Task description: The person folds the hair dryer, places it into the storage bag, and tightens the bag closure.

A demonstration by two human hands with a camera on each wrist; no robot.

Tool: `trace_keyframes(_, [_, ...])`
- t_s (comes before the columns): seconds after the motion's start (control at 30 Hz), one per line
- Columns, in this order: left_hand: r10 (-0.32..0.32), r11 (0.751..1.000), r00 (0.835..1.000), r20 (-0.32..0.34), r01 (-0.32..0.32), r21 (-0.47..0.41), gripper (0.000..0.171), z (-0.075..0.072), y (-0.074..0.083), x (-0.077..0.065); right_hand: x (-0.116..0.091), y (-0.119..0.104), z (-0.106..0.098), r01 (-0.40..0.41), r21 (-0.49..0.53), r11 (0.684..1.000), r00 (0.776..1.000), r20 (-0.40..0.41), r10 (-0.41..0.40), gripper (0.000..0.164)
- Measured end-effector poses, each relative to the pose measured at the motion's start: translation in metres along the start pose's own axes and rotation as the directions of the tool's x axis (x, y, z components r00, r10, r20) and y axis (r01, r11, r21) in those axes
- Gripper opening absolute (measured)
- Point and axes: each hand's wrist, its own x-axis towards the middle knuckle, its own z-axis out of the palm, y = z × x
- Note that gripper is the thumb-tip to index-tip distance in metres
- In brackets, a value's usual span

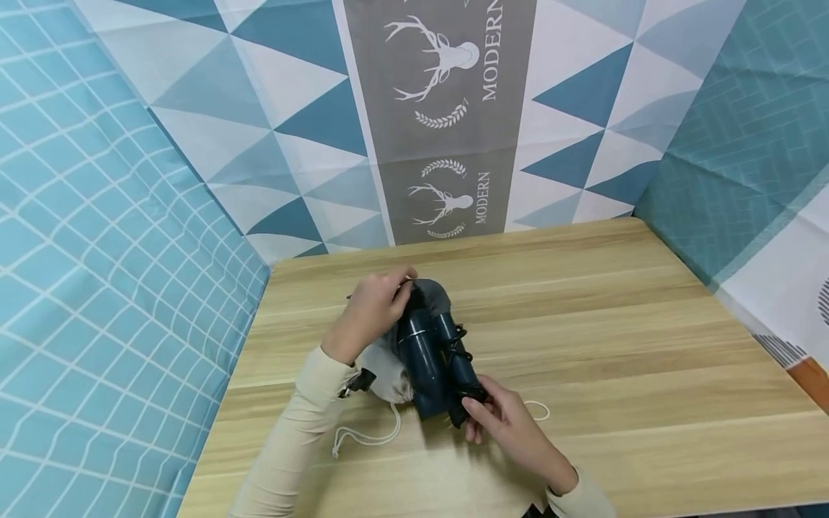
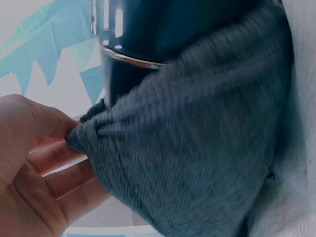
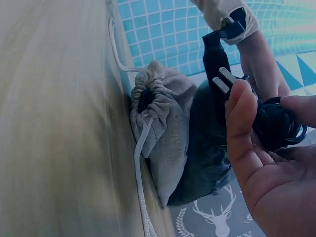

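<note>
A dark blue folded hair dryer (image 1: 425, 360), two side-by-side cylinders with a metallic ring, lies partly inside a dark grey cloth pouch (image 2: 182, 153). My left hand (image 1: 382, 306) pinches the pouch's edge between thumb and fingers at the far end; in the left wrist view the cloth is drawn up over the barrel. My right hand (image 1: 501, 424) holds the bundled black power cord (image 3: 276, 123) at the near end. The two-pronged plug (image 3: 224, 80) sticks out beside its fingertips. A light grey drawstring bag (image 3: 170, 128) with white cords lies beneath and left of the pouch.
Everything rests on a wood-grain table (image 1: 615, 345). A white drawstring (image 1: 369, 437) trails on it at the near left, and a white loop (image 1: 539, 411) shows beside the right hand. Patterned cloth walls (image 1: 440, 122) border the table at the back and sides.
</note>
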Motion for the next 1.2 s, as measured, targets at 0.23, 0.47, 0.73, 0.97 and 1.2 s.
trace_keyframes(0.23, [0.036, 0.998, 0.999, -0.003, -0.036, 0.043, 0.019, 0.005, 0.004, -0.008, -0.001, -0.001, 0.002, -0.085, -0.047, 0.995, 0.996, -0.019, 0.084, 0.028])
trace_keyframes(0.47, [0.055, 0.992, 0.986, 0.155, -0.072, 0.104, 0.032, 0.014, 0.005, -0.014, 0.0, -0.001, -0.001, -0.101, -0.077, 0.992, 0.995, -0.023, 0.099, 0.029])
trace_keyframes(0.73, [0.18, 0.978, 0.983, 0.032, -0.183, 0.096, 0.01, 0.024, 0.014, 0.005, -0.007, -0.005, -0.007, -0.083, -0.083, 0.993, 0.995, -0.06, 0.079, 0.027])
trace_keyframes(0.97, [0.247, 0.967, 0.962, -0.114, -0.237, 0.094, 0.014, 0.03, 0.033, 0.043, -0.017, -0.02, -0.029, -0.11, -0.201, 0.973, 0.977, -0.201, 0.069, 0.023])
trace_keyframes(1.2, [0.226, 0.974, 0.967, -0.12, -0.22, 0.064, 0.015, 0.056, 0.052, 0.061, -0.031, -0.035, -0.064, -0.174, -0.348, 0.921, 0.963, -0.255, 0.085, 0.021])
